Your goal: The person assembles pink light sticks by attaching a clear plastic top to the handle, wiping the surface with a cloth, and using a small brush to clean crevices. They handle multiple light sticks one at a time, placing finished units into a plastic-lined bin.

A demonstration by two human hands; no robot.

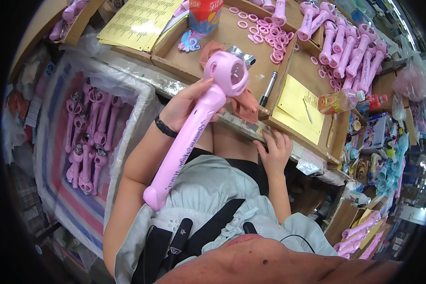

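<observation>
I see the left hand (187,106) clasping a pink wand toy (194,128) upright, just in front of the cardboard tray (270,118). The right hand (274,151) holds nothing, fingers spread against that tray's front edge.

Pink wand toy (194,128), long handle, tilted, round head up.
</observation>
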